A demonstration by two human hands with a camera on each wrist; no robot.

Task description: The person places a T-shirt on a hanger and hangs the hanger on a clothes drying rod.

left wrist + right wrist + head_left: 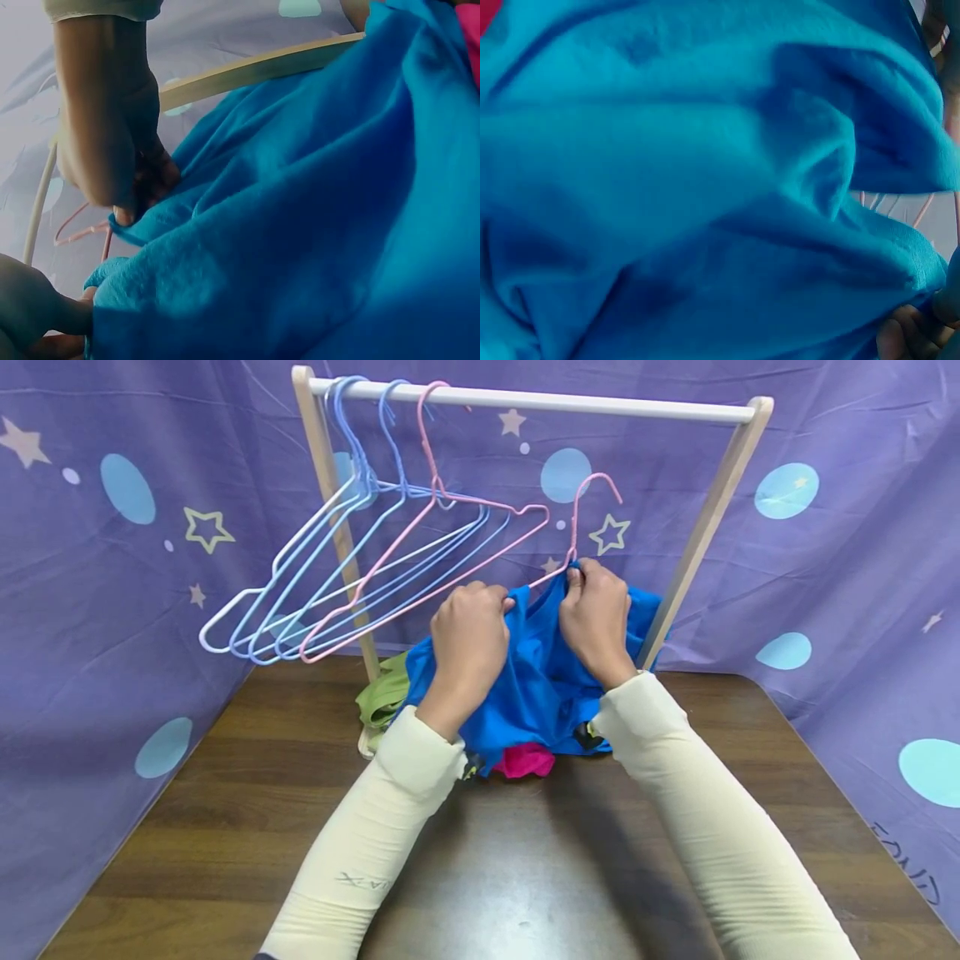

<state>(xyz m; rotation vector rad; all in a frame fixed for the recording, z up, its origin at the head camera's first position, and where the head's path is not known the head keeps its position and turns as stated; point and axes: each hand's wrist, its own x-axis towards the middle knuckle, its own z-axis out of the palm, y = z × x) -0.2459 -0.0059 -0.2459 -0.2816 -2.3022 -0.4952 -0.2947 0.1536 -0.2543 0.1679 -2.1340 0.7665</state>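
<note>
A blue garment (525,702) hangs bunched from both hands under the rail. Its edge is pinched by my left hand (471,635), left of a pink hanger (575,522). My right hand (597,614) grips another part of the cloth just below that hanger's hook, which stands free of the rail. Most of this hanger's body is covered by the blue cloth. In the left wrist view, part of the pink hanger (75,232) shows between the hands. Blue fabric (667,172) fills most of the right wrist view, with right-hand fingers (911,334) at its lower right edge.
A wooden rack with a white rail (562,402) stands on the brown table (225,827). White, blue and pink hangers (360,568) hang at its left end. Green cloth (384,693) and pink cloth (527,760) lie around the blue garment. A patterned purple curtain (847,577) surrounds the table.
</note>
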